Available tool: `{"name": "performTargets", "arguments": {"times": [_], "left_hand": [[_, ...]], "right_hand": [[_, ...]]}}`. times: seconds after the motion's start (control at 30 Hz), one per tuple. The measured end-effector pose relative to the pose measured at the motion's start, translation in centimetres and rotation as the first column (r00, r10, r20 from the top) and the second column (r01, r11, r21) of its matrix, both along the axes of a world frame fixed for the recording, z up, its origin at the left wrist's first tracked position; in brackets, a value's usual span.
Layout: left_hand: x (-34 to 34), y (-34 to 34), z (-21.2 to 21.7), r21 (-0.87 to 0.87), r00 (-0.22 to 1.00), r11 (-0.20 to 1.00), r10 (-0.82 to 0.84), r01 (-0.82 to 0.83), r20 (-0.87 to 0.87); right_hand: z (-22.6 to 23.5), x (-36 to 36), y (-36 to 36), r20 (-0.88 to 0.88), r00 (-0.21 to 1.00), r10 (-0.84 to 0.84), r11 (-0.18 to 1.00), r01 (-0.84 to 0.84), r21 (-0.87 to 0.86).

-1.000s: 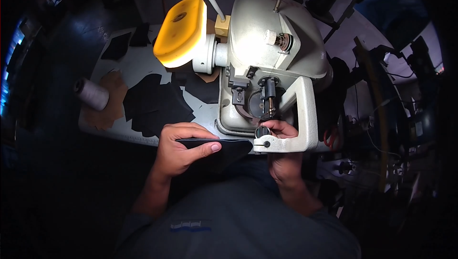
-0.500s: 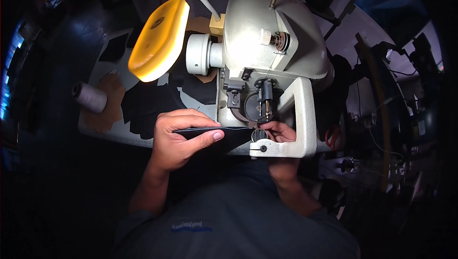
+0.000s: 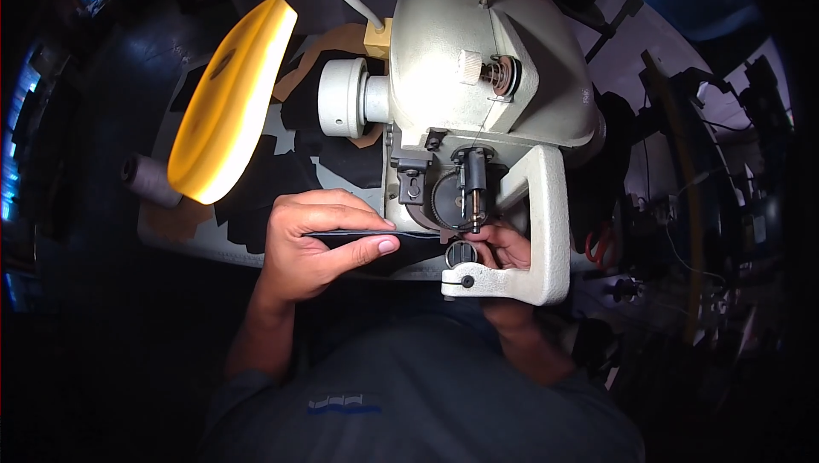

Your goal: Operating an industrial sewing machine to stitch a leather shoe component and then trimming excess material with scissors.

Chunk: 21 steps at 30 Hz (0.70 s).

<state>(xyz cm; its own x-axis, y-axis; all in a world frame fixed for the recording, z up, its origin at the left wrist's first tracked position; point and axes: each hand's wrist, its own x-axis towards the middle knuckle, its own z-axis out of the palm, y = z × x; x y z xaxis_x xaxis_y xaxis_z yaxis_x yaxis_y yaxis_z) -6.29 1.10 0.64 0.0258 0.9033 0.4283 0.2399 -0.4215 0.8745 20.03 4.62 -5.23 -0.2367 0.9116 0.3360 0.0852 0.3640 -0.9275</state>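
My left hand [image 3: 294, 250] is closed on a thin, folded black piece [image 3: 348, 232], perhaps leather or cloth, with the thumb in front and the fingers behind. The piece stands edge up and runs right to the feed discs of a pale grey sewing machine [image 3: 456, 53]. My right hand [image 3: 509, 250] pinches around the piece's right end, partly hidden by the machine's bracket [image 3: 546, 224]. Its fingertips are close to the ridged roller [image 3: 461, 254] and under the needle parts [image 3: 475, 181]. What lies between those fingertips is mostly hidden.
A lit yellow lamp [image 3: 230, 104] hangs left of the machine's round knob [image 3: 343, 98]. A thread cone [image 3: 152, 180] lies at the left table edge, near black cut pieces [image 3: 264, 173] and a tan piece [image 3: 175, 222]. Red-handled scissors [image 3: 600, 245] are at the right.
The machine appears slightly larger and the lamp sits lower and farther left in the view. My left hand has shifted slightly left; both hands keep nearly the same grip.
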Motion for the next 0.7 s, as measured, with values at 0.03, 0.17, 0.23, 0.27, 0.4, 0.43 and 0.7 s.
{"name": "performTargets", "arguments": {"times": [0.03,0.17,0.23,0.27,0.4,0.43,0.7], "left_hand": [[0.0,0.1,0.0,-0.011,1.0,1.0,0.002,-0.002,-0.001],[-0.2,0.4,-0.2,-0.043,1.0,0.999,-0.012,0.013,0.023],[-0.2,0.4,-0.5,-0.056,0.999,0.998,-0.011,0.013,0.034],[-0.3,0.4,-0.6,-0.069,0.999,0.998,-0.008,0.011,0.046],[-0.2,0.4,-1.0,-0.089,0.999,0.996,-0.01,0.015,0.053],[-0.2,0.5,-1.1,-0.088,0.998,0.996,-0.015,0.02,0.059],[0.1,0.4,-1.9,-0.067,0.996,0.997,-0.026,0.032,0.088]], "right_hand": [[-0.1,-0.1,-0.1,-0.001,1.0,-0.002,1.0,0.002,-0.002],[-1.5,-0.4,-0.1,-0.303,0.952,-0.043,0.993,0.009,-0.114],[-1.8,-0.3,0.3,-0.409,0.912,0.001,0.998,-0.025,-0.053],[-1.7,-0.2,0.4,-0.348,0.937,0.025,0.999,-0.032,-0.014],[-2.1,0.2,0.6,-0.153,0.988,0.004,0.997,0.008,0.075],[-2.5,0.4,0.6,-0.152,0.988,0.003,0.997,0.008,0.076],[-2.9,1.0,0.5,0.02,1.0,0.02,0.984,-0.023,0.177]]}}
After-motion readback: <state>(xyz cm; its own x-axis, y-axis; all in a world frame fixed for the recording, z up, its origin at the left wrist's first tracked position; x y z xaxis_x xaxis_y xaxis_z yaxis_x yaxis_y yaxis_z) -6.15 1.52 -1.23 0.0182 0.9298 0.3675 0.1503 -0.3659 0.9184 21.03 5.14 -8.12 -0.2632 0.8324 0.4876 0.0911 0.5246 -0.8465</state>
